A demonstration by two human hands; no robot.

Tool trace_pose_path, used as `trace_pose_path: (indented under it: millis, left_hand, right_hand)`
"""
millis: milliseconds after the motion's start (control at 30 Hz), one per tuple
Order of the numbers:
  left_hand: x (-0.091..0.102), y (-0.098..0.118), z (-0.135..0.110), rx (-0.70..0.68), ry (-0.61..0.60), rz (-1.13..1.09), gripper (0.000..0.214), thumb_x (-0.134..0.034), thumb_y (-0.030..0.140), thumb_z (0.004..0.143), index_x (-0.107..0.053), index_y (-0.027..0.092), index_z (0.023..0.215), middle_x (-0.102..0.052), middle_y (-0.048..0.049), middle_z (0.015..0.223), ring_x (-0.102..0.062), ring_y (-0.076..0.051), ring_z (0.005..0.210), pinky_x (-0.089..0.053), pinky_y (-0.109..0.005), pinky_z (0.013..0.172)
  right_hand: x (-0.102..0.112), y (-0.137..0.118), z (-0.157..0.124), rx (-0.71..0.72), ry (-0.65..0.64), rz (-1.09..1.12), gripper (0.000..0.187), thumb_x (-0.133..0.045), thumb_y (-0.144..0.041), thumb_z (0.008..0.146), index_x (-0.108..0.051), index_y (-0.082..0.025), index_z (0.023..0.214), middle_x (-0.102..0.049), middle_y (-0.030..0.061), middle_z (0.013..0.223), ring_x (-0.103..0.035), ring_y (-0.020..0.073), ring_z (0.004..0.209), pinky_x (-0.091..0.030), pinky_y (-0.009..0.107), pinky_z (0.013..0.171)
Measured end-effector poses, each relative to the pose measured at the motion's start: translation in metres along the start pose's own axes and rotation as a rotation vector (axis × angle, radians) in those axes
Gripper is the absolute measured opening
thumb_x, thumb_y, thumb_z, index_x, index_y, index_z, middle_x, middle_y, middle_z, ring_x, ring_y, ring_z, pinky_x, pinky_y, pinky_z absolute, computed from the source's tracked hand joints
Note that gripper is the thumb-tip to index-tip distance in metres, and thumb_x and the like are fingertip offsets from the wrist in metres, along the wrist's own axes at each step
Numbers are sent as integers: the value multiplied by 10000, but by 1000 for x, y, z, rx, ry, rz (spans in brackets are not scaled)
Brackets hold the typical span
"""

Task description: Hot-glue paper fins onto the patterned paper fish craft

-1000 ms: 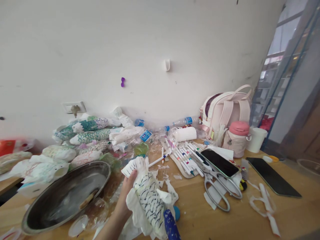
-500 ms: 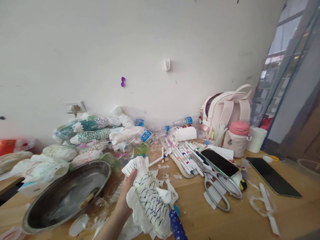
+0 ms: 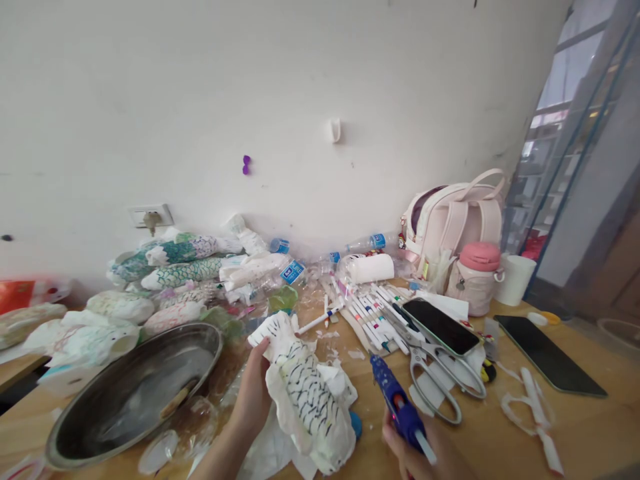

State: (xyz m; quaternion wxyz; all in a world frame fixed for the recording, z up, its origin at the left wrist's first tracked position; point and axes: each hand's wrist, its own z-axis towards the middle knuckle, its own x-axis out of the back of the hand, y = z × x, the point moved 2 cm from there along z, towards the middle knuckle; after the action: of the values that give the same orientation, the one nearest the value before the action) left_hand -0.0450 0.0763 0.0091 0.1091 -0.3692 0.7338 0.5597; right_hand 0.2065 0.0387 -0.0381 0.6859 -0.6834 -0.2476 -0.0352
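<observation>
My left hand (image 3: 256,383) grips a white fish figure (image 3: 313,393) near its tail. Dark curved scale marks cover the fish, and pale fins stick out from both sides. A round blue piece (image 3: 355,425) shows by its lower right edge. In my right hand (image 3: 407,450) is a blue hot glue gun (image 3: 400,403), with a white glue stick poking out of its rear. Its nozzle points up and away, apart from the fish. White paper (image 3: 273,447) lies under the fish.
A metal basin (image 3: 65,433) stands at left, with several painted fish figures (image 3: 183,272) behind it. Markers (image 3: 367,313), large scissors (image 3: 434,387), a phone (image 3: 443,325) and a dark tablet (image 3: 553,353) lie to the right. A pink backpack (image 3: 453,220) rests against the wall.
The glue gun has moved right and up, away from the fish's side, bringing my right hand into view. The fish has shifted slightly right in my left hand.
</observation>
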Motion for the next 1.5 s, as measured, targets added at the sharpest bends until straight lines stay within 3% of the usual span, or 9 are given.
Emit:
trace_pose_path:
  millis: [67,167,333,533,767,967,1167,1333,1500]
  left_hand:
    - [-1,1,0,-14,1,15,351,-571,323,769,-668,136,1050,-755,-47,762,-712,-260,744,-545,-331,717]
    - [-2,2,-1,-3,-8,10,343,-551,305,790,-664,132,1063,-755,-52,758,-714,-255,740,-546,-329,720]
    - [-4,2,-2,33,-8,-29,331,-501,280,832,-652,145,1093,-756,-45,747,-717,-245,734,-545,-330,733]
    - [-5,3,-4,34,26,-48,361,-489,310,838,-639,151,1125,-759,-46,772,-717,-255,750,-545,-341,750]
    - [-1,1,-1,50,-21,-16,426,-542,365,818,-603,163,1189,-761,-62,866,-715,-269,797,-540,-353,785]
    - [1,-2,0,87,-53,-25,462,-528,407,831,-586,150,1210,-756,-88,914,-710,-280,837,-537,-372,807]
    - [2,-3,2,148,-76,-78,440,-488,475,845,-677,132,1047,-762,-85,810,-695,-297,897,-531,-377,823]
    - [1,-4,4,101,-88,-37,500,-510,561,796,-689,141,999,-756,-120,869,-674,-317,956,-539,-398,823]
    - [2,-7,7,84,-78,-89,398,-500,503,836,-690,188,990,-760,-88,898,-647,-292,1036,-510,-375,895]
  right_hand:
    - [5,-8,22,-98,-68,13,389,-443,-577,834,-545,-214,925,-525,-39,453,-552,151,397,-420,207,355]
    - [11,-20,56,-114,-136,-87,362,-441,-533,851,-522,-193,941,-505,-56,435,-552,142,384,-405,185,345]
    - [16,-31,94,61,-52,-490,372,-419,-462,882,-621,-153,829,-672,91,644,-667,224,612,-478,268,535]
    - [8,-32,99,79,65,-726,406,-436,-460,862,-680,-138,822,-701,182,767,-671,342,749,-454,365,612]
    - [14,-36,93,92,148,-884,466,-422,-506,868,-694,-129,823,-703,180,766,-668,319,725,-405,328,566]
    - [21,-32,91,116,123,-822,405,-486,-525,838,-656,-184,703,-699,79,707,-651,249,669,-308,285,517]
    - [25,-34,87,149,168,-751,407,-494,-498,806,-535,-192,541,-628,40,573,-541,175,529,-221,272,496]
    - [30,-31,80,389,244,-460,397,-468,-385,807,-319,-201,488,-409,-20,460,-377,119,472,-210,266,500]
    - [28,-25,74,557,195,-319,400,-352,-360,861,-214,-214,514,-304,-38,466,-336,106,461,-236,262,491]
